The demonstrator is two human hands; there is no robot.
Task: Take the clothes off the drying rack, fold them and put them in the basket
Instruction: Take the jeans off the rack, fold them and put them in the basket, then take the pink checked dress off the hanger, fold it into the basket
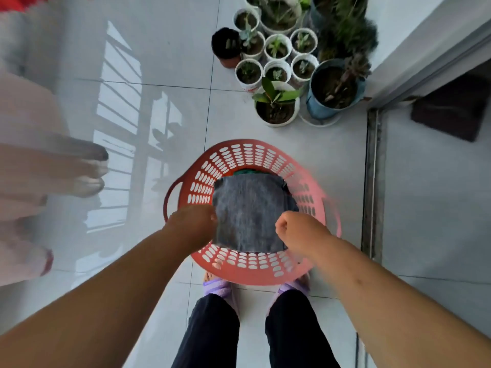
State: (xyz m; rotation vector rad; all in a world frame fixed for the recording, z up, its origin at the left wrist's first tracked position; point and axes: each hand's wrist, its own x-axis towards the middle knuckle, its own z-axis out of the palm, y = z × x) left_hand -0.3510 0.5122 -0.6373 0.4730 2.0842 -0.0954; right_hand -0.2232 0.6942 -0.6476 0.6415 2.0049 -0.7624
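Observation:
A red perforated basket [239, 155] stands on the tiled floor just in front of my feet. A folded grey cloth [249, 211] lies flat over the basket's opening, on top of a green garment [245, 172] that shows only at its far edge. My left hand [192, 225] pinches the cloth's left edge with curled fingers. My right hand [299, 231] is curled at the cloth's near right corner and appears to grip it; that corner is hidden behind the hand.
Pale pink clothes [29, 166] hang blurred at the left, with something red [18, 2] at the top left corner. Several potted plants [281, 65] crowd the floor behind the basket. A door track [372, 181] and a dark mat [451, 107] lie on the right.

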